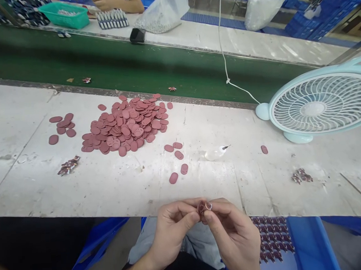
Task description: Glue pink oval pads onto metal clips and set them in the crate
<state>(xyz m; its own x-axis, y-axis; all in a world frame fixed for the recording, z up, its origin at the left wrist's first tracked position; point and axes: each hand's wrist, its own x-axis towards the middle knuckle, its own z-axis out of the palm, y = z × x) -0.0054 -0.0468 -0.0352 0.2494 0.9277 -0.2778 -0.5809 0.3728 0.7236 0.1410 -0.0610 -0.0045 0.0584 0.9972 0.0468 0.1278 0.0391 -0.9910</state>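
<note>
A small dark red-brown piece with white marks (204, 207) is pinched between both hands at the table's front edge. The fingertips of my left hand (176, 232) close on its left side, those of my right hand (234, 233) on its right. Beyond them, a large pile of flat pinkish-red ovals (128, 125) lies on the white table (207, 186), with several loose ovals (173, 178) nearer. A cluster of brown pieces (68, 166) lies left, another (302, 176) right. Rows of similar pieces (273, 239) fill a blue tray (313, 245) below the right edge.
A light blue fan (315, 103) stands at the right, its white cord crossing the green belt (104, 62). A small clear bottle with a dark tip (216, 152) lies mid-table. Across the belt are a green basket (68, 20), a clear bag (163, 15) and a person's arms (119, 3).
</note>
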